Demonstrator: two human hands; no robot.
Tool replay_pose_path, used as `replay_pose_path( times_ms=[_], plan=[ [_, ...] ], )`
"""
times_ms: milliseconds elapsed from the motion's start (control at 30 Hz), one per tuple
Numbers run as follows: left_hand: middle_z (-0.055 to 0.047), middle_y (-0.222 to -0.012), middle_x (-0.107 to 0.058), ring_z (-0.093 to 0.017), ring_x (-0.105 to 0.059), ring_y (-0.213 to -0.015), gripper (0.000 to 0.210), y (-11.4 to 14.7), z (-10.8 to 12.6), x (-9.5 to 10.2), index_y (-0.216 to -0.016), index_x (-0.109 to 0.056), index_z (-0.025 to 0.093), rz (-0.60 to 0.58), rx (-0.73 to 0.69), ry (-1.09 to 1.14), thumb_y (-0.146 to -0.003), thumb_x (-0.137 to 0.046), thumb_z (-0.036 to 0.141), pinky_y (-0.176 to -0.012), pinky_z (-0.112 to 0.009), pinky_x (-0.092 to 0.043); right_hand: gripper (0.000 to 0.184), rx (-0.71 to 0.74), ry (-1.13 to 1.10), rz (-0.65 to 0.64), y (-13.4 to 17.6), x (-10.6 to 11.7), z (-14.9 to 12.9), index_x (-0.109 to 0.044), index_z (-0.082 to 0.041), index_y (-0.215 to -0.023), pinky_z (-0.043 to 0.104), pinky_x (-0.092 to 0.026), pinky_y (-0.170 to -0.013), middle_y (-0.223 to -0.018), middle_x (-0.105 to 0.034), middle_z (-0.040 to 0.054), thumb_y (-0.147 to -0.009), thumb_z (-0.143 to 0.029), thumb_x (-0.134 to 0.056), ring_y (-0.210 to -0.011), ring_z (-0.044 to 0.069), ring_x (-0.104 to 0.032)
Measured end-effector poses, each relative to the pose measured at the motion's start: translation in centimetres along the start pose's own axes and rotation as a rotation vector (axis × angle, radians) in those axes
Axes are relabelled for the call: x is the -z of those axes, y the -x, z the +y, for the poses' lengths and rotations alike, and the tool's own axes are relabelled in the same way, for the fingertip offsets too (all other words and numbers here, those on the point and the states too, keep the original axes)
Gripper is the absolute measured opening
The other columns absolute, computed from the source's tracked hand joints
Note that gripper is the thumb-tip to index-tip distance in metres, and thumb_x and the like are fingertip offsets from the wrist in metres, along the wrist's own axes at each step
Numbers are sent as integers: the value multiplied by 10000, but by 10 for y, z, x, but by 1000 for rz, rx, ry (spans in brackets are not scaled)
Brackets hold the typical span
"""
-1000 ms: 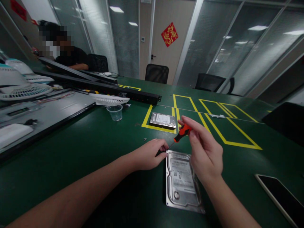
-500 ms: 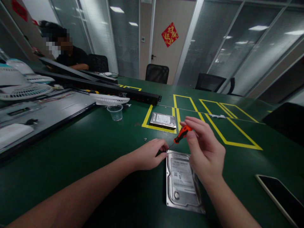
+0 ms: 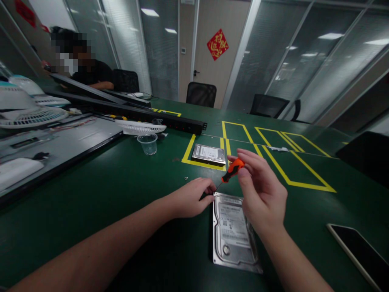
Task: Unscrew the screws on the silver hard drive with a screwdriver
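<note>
A silver hard drive (image 3: pixel 232 231) lies label side up on the green table in front of me. My left hand (image 3: pixel 193 196) is closed at its far left corner, thumb and curled fingertips pressed to the edge there; a small dark gap shows between them. In my right hand (image 3: pixel 263 190) is an orange and black screwdriver (image 3: pixel 233 169), handle pinched between thumb and fingers. Its shaft slants down to that same corner, the tip beside my left fingertips. What the tip touches is too small to tell. Several tiny screws (image 3: pixel 186 178) lie beyond my left hand.
A second hard drive (image 3: pixel 208 153) sits inside a yellow taped frame. A clear plastic cup (image 3: pixel 148 144) stands to its left, near a white fan grille (image 3: pixel 142 127) and a long black bar (image 3: pixel 170 121). A phone (image 3: pixel 361 255) lies at right. Another person (image 3: pixel 94 73) sits far left.
The screwdriver's handle has turned and shifted slightly left, with my right fingers moving along with it. My left hand and the hard drive have stayed in place.
</note>
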State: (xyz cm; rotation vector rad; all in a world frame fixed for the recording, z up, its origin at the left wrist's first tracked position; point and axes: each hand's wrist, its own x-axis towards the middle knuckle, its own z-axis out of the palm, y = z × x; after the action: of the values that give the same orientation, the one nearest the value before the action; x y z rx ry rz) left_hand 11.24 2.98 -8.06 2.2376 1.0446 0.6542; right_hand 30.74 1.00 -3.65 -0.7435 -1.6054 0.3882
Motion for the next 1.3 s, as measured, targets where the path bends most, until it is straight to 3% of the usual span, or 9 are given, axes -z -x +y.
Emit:
replay_pose_path(
  times_ms=[133, 333, 567, 867, 1133, 1300],
  plan=[
    [-90, -1073, -715, -256, -673, -1017, 113, 0, 1, 0, -1078, -641, 180, -2, 4, 10, -969, -651, 205, -895, -404, -554, 320, 6, 12, 3, 0, 0, -3, -725, -278, -1296, 551, -580, -1083, -1381, -684, 96, -1026, -186, -580, -1332, 301, -648],
    [-89, -1082, -719, -257, -680, -1014, 137, 0, 1, 0, -1103, -644, 183, -3, 9, 2, -971, -655, 217, -894, -403, -551, 263, 44, 19, 72, -2, -4, -1, -715, -262, -1189, 425, -633, -945, -1288, -671, 98, -950, -155, -701, -1215, 256, -672],
    [-89, -1081, -716, -258, -677, -1023, 132, 0, 1, 0, -1101, -641, 181, -8, 16, 2, -976, -651, 224, -914, -406, -545, 349, 49, 48, 31, -2, -2, 0, -726, -301, -1269, 480, -645, -967, -1313, -691, 90, -957, -150, -689, -1209, 279, -699],
    [-82, -1067, -705, -253, -670, -1018, 125, 0, 0, -1, -1094, -641, 173, 3, -10, 25, -971, -654, 197, -893, -399, -541, 416, 11, 61, -56, 0, 4, 2, -679, -331, -1408, 595, -510, -1159, -1412, -708, 59, -1062, -186, -501, -1293, 289, -684],
    [-96, -1093, -709, -266, -668, -1044, 131, 0, 1, 0, -1104, -644, 174, -13, 12, 21, -984, -647, 225, -921, -417, -542, 334, 39, 54, 7, -2, 0, 0, -740, -296, -1269, 406, -617, -909, -1205, -715, 66, -984, -147, -649, -1108, 230, -706],
    [-90, -1081, -709, -255, -671, -1027, 121, 0, -1, -1, -1094, -642, 168, -3, -6, 17, -978, -647, 199, -904, -397, -540, 357, 16, 38, -37, -1, 2, 0, -710, -281, -1346, 492, -558, -1070, -1299, -737, 81, -1049, -177, -541, -1233, 265, -697]
  ],
)
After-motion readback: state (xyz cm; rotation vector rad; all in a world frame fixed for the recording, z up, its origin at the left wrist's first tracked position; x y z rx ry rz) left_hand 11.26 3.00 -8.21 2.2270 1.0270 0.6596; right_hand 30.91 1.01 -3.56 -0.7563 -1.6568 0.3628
